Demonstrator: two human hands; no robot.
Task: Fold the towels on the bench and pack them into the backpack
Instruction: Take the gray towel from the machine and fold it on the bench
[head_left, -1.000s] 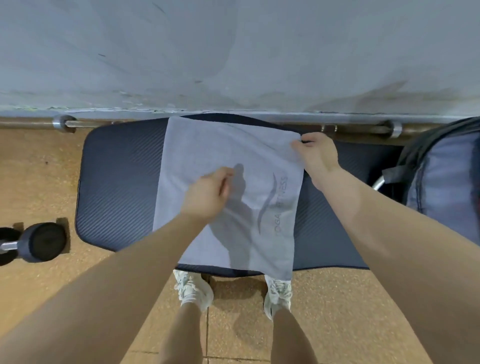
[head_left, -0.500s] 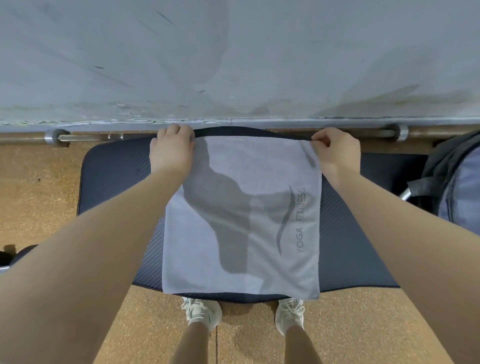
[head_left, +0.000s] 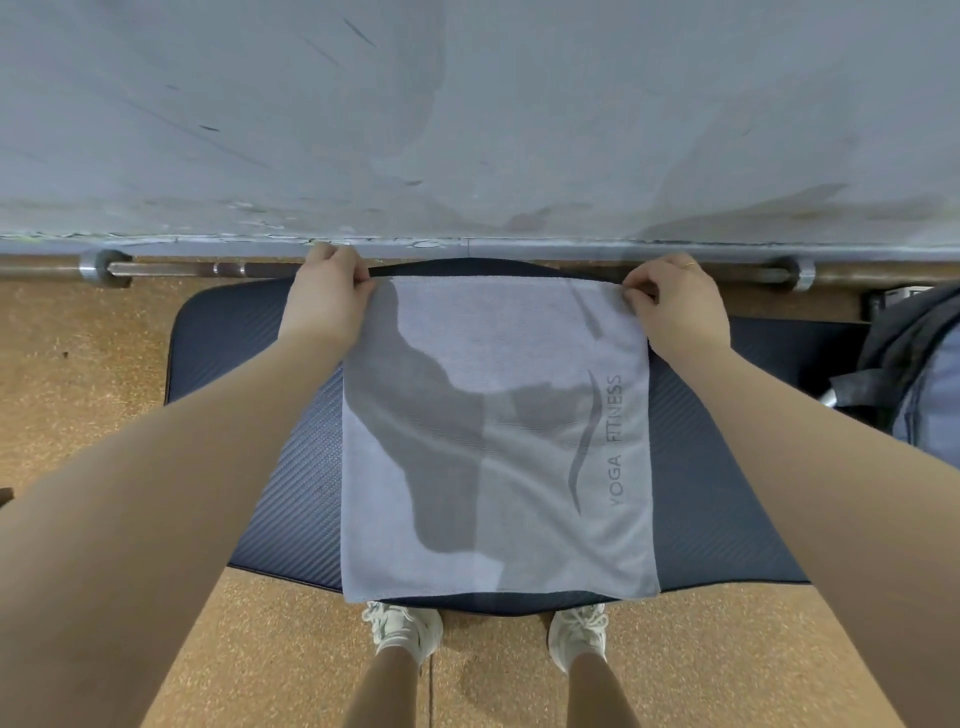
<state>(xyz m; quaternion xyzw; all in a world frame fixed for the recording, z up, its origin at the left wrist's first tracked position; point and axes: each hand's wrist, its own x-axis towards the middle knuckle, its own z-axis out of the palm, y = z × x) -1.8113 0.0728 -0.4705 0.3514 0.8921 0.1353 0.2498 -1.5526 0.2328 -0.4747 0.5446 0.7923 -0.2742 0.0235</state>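
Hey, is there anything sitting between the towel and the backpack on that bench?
Nothing visible does. The towel lies flat on the bench, both hands pinching its far corners, and only bare bench pad shows between it and the backpack at the right edge. Whether the backpack is open cannot be seen.

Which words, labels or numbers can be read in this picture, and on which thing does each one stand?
"YOGA FITNESS": printed in dark grey letters beside a curved swoosh on the light grey rectangular cloth towel, near its right edge, running along that edge.
No other readable text shows.
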